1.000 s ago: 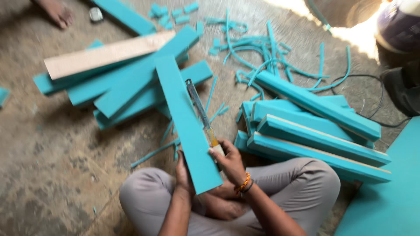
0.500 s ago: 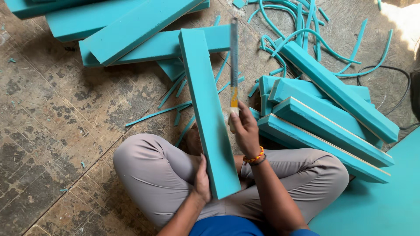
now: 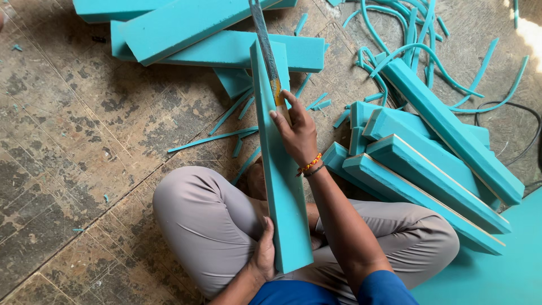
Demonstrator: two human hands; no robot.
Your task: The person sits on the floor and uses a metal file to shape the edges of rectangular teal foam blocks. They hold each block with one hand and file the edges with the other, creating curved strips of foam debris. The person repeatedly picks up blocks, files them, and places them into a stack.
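Long foam strip (image 3: 280,169) ran lengthwise away from the lap, left hand (image 3: 263,254) clasping its near end, right hand (image 3: 298,133) gripping a long knife (image 3: 266,51) laid along its far half

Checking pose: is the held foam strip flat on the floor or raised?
Raised: foam strip stands on edge, left hand steadying its near end.

Long teal foam strip (image 3: 280,169), rectangular in section, flat-faced, cleanly cut at the near end. Propped lengthwise over crossed legs, near end low against the lap, far end reaching out toward the foam pile on the floor. Long narrow knife blade (image 3: 265,48), dull grey metal with yellowish staining near the handle, laid along the strip's right edge, tip pointing away.
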